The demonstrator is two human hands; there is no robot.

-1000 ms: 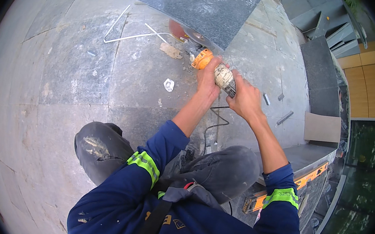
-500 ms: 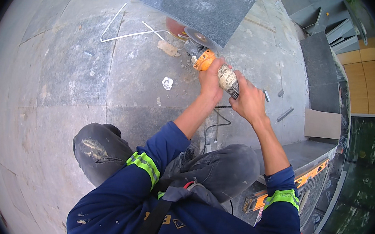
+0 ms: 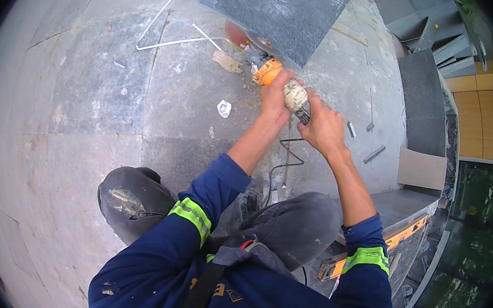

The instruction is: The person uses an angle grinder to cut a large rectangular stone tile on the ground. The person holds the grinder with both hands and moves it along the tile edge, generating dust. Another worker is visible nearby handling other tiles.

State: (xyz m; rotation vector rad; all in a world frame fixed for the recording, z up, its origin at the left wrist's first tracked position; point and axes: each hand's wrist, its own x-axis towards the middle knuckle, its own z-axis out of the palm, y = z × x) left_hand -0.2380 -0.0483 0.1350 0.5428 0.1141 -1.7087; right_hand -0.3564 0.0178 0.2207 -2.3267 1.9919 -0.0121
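Note:
Both hands hold an angle grinder (image 3: 295, 97) with an orange gear end and a dusty, pale-crusted body. My left hand (image 3: 275, 99) wraps round it just behind the orange part. Around the rear end closes my right hand (image 3: 324, 126). The grinder's disc (image 3: 262, 40) lies at the near edge of a dark grey stone slab (image 3: 272, 8), partly hidden beneath it; whether it touches the slab I cannot tell. Beside the disc a reddish round thing (image 3: 237, 35) shows under the slab edge. A black cord (image 3: 281, 164) trails from the grinder toward my knees.
A bent white rod (image 3: 174, 43) and a crumpled white scrap (image 3: 223, 108) lie on the dusty tiled floor. To the right are a dark slab (image 3: 422, 100), a beige tile (image 3: 422, 168) and a metal piece (image 3: 374, 154). An orange level (image 3: 403, 233) rests near my right forearm.
The view has shifted slightly, so the slab sits a little farther right in the picture. Both hands keep their hold on the grinder, whose disc shows less beneath the slab edge.

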